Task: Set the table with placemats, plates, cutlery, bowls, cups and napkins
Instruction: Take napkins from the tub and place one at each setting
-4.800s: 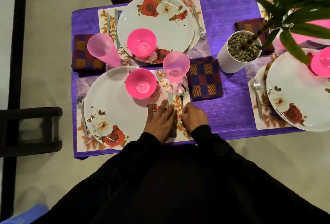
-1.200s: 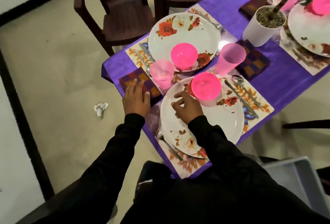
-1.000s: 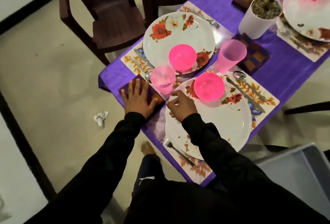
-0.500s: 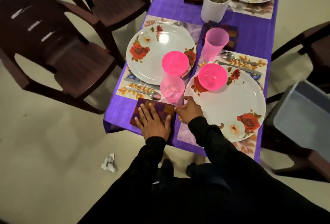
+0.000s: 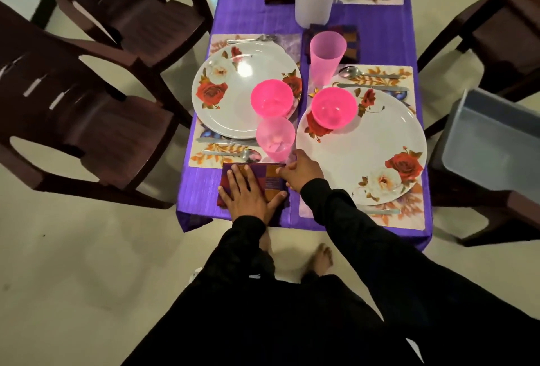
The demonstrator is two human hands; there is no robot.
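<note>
The napkin (image 5: 264, 180) has squared up under the flat left hand (image 5: 247, 194) (right hand (image 5: 302, 171) pinching its corner) on purple cloth (image 5: 201, 190).

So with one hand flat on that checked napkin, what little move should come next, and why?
Probably lift the left hand off the napkin. The palm lies flat on it, the cloth already sits folded just below the placemat, and the right hand touches its right edge beside the cup, so the napkin looks placed.

Glossy floral plates (image 5: 377, 143), translucent pink plastic cups (image 5: 326, 56), checked cloth napkin (image 5: 268, 180), sheeny purple tablecloth (image 5: 377, 29)
</note>
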